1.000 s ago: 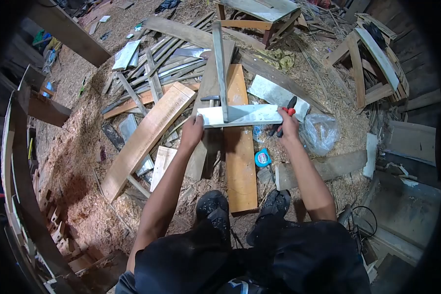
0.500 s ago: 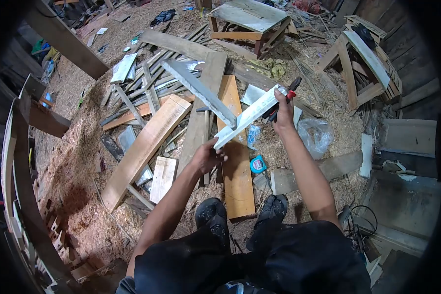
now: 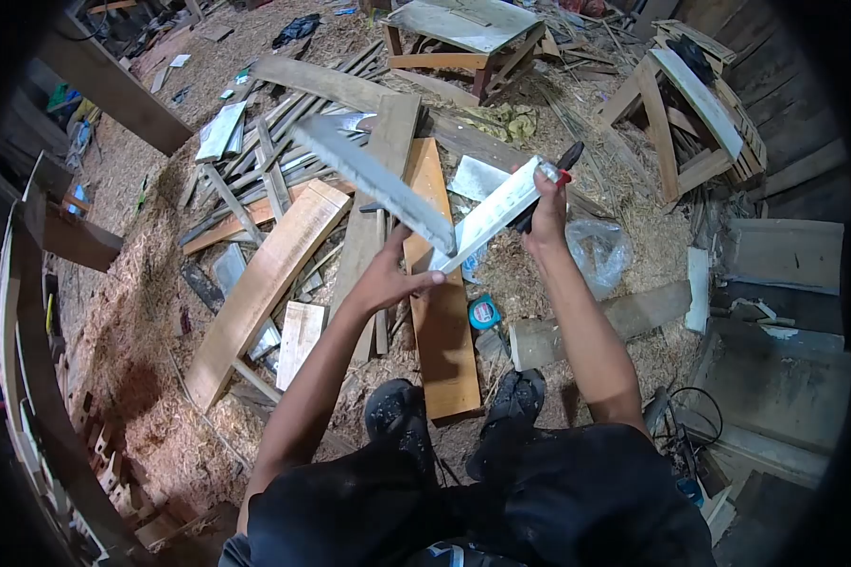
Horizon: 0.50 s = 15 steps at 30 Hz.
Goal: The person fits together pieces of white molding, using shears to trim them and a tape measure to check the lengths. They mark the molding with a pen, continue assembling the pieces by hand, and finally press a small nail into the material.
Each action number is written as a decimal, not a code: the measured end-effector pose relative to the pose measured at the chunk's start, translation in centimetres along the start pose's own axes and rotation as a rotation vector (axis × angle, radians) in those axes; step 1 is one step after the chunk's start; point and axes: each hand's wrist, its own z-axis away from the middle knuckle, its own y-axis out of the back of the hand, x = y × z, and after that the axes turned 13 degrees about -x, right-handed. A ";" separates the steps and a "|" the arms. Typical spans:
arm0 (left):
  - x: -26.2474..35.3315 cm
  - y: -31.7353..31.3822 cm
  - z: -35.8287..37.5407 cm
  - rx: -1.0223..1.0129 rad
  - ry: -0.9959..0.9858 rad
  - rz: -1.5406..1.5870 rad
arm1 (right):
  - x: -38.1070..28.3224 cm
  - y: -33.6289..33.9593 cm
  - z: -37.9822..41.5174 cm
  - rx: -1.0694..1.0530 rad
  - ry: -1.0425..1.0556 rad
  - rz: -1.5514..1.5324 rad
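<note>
My right hand (image 3: 547, 213) grips the upper end of a white wooden strip (image 3: 492, 213), together with a red-and-black handled tool (image 3: 571, 159) partly hidden by the fingers. A second strip, grey and rough-edged (image 3: 373, 180), meets the white one near its lower end, and the two form a V above the floor. At that corner is my left hand (image 3: 388, 279), its thumb against the white strip's lower end and its fingers reaching up behind the grey strip. Below the corner lies an orange-brown board (image 3: 444, 350), with a turquoise tape measure (image 3: 484, 312) beside it.
Wood shavings cover the floor. A hammer (image 3: 378, 210) lies among planks and thin offcuts. Farther back stand a low wooden table (image 3: 468, 24) and a slatted wooden frame (image 3: 700, 104). A clear plastic bag (image 3: 598, 255) and a short plank (image 3: 600, 326) lie at right.
My left hand has shifted up around the corner, its fingers now spread toward the grey strip. The grey strip has swung slightly left and down, and the camera view has shifted a little.
</note>
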 end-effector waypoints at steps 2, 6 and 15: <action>1.1 -0.6 -0.2 -0.103 0.032 0.124 | 0.7 -0.3 0.9 -0.075 0.017 0.034; -0.9 -1.8 -0.9 -0.085 -0.064 0.154 | 0.9 -2.2 2.0 -0.146 0.042 -0.037; 0.0 -3.4 -1.8 0.238 0.035 -0.223 | 6.6 -3.4 7.8 -0.108 -0.064 0.202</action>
